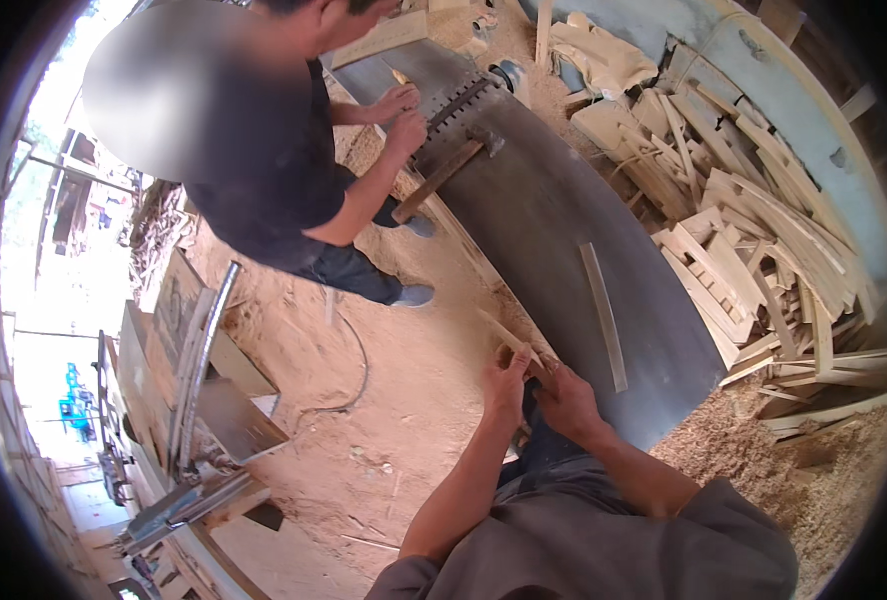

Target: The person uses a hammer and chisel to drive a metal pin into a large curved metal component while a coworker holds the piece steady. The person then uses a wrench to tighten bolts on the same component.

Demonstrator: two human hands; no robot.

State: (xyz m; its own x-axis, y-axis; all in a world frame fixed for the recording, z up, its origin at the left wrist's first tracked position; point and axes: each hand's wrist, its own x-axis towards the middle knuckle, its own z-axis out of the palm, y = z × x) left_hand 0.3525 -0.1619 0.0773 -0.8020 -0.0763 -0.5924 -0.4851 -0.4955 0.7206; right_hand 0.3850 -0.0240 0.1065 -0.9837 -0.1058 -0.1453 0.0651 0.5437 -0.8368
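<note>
Close to my body, my left hand (505, 386) and my right hand (568, 398) are both closed on a narrow wooden strip (505, 332). Its far end points away from me, beside the near left edge of a long dark metal machine table (654, 350). Part of the strip is hidden by my fingers. Another pale strip (605, 318) lies flat on that table, to the right of my hands. Farther along, a hammer (444, 178) with a wooden handle rests across the table's left edge, its head on the metal near the toothed slot (459, 108).
At the far left of the table a person (264, 150) in dark clothes has both hands (404, 115) over it, by the slot. Piles of offcuts (754, 230) and shavings (734, 480) lie on the right. Boards and metal rails (204, 370) stand at left; a cable (364, 365) crosses the dusty floor.
</note>
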